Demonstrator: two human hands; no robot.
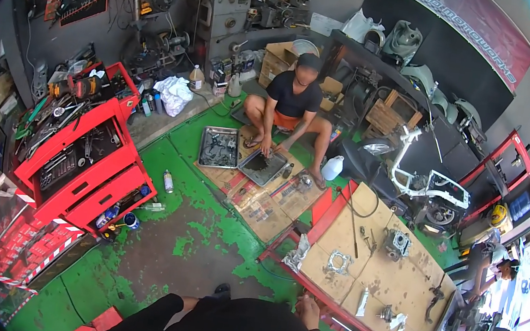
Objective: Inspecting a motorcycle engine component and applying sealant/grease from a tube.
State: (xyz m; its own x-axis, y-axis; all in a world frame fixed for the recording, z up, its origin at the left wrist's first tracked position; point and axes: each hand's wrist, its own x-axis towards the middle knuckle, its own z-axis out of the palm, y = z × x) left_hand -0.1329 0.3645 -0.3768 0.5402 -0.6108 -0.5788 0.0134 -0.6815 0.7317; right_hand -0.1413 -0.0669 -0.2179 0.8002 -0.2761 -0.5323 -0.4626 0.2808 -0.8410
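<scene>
My right hand [308, 310] hangs low beside the near edge of a red-framed table [351, 287] topped with cardboard. Its fingers look curled in, and nothing shows in them. Of my left hand [188, 304] only a bit of skin shows past the dark sleeve; its fingers are hidden. Lying on the cardboard are a metal gasket-shaped part [338, 262], an engine cylinder block [396, 243], a white tube [363, 301] and a crumpled plastic bag [297, 253].
Ahead, a seated co-worker [293, 95] reaches into a metal tray [261, 182] on floor cardboard; another tray [202, 150] holds parts. A red tool chest [86, 172] stands left. A spray can [168, 181] stands on the green floor. Another person [489, 265] bends at far right.
</scene>
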